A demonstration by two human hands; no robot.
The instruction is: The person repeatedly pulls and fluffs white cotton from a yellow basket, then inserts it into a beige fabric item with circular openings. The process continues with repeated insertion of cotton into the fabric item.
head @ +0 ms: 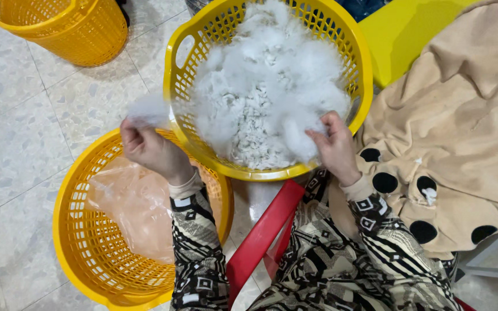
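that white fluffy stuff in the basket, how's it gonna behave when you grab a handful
The stuffing is probably very light and limp: the tuft pinched in the left hand looks wispy and blurred at its edges. It likely clings and pulls apart in strands, since it heaps in loose clumps above the basket rim where the right hand digs in.

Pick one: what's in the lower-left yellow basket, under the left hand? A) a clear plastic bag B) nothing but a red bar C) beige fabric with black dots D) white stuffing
A: the lower-left basket holds a crumpled clear plastic bag; the white stuffing fills the upper basket, and the left hand pinches only a small tuft.
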